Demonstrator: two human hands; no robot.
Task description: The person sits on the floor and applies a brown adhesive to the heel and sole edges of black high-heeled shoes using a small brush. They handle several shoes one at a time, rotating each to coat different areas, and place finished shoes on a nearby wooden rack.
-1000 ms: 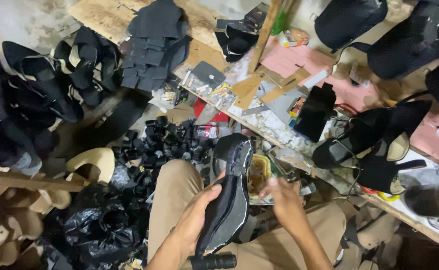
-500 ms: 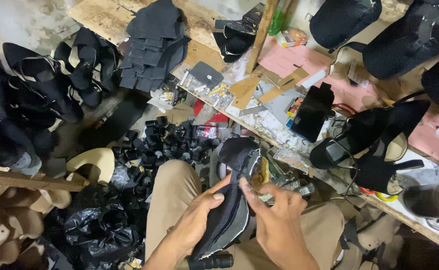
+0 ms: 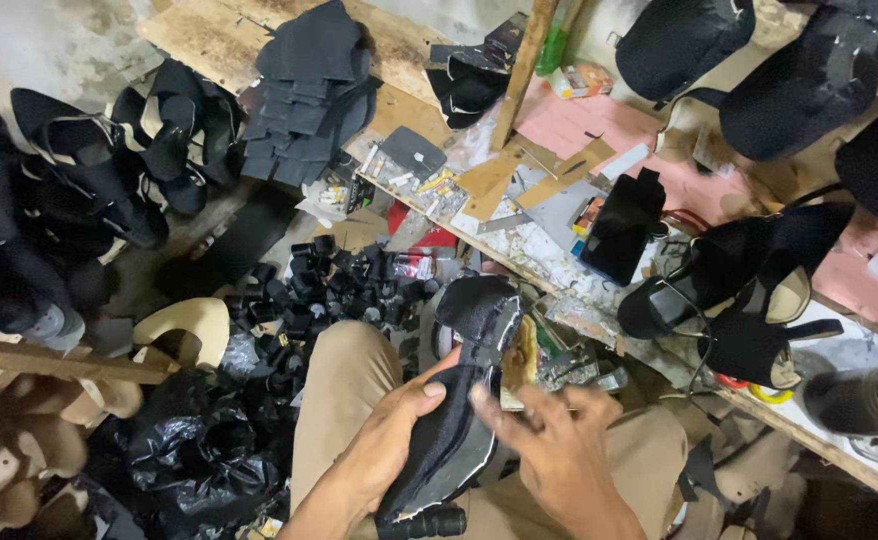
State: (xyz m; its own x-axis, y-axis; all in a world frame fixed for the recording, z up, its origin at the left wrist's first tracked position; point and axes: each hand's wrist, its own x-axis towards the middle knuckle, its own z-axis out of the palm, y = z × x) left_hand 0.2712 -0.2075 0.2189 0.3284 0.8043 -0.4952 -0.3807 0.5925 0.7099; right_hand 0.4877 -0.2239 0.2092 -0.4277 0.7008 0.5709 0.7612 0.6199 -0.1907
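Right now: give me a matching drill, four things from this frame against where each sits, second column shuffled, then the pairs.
Things:
1. black shoe upper
2. pile of black heel blocks
3. stack of black cut pieces
4. black plastic bag

Places:
A. floor, lower left of the knee
B. on the wooden board at top, left of the upright stick
C. held between left hand and right hand
D. floor, just beyond the knee

Pairs: 1-C, 2-D, 3-B, 4-A
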